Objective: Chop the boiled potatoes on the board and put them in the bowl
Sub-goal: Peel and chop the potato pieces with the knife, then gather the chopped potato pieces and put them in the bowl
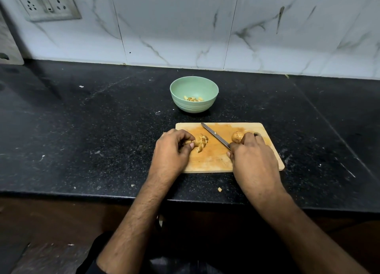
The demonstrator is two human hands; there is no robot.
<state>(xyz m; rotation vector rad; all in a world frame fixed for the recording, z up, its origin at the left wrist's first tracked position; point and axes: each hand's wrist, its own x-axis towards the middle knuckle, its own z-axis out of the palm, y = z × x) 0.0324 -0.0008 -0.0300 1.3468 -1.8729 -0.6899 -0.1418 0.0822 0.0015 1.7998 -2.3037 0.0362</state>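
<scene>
boiled potatoes: a cut one (200,141) lies on the board (207,160), left of the knife (214,135), pinched by the left grip (174,148). the right grip (251,154) is curled round the knife handle. a whole potato (237,136) lies right of the knife. judged soft and crumbly: hold lightly by the sides.

Wooden board (207,160), stained orange, lies flat at frame centre w/ a partly chopped potato (200,141) on its left part, cut into small chunks that sit bunched together, & a whole round brownish potato (236,136) on its right part, upper area. Knife (214,135) w/ slim steel blade lies diagonally betw. the two potatoes, tip toward board's upper edge, handle end hidden lower right. Pale green bowl (194,107) stands upright just above the board, apart from it, w/ a few chopped pieces (193,98) at its bottom.
</scene>
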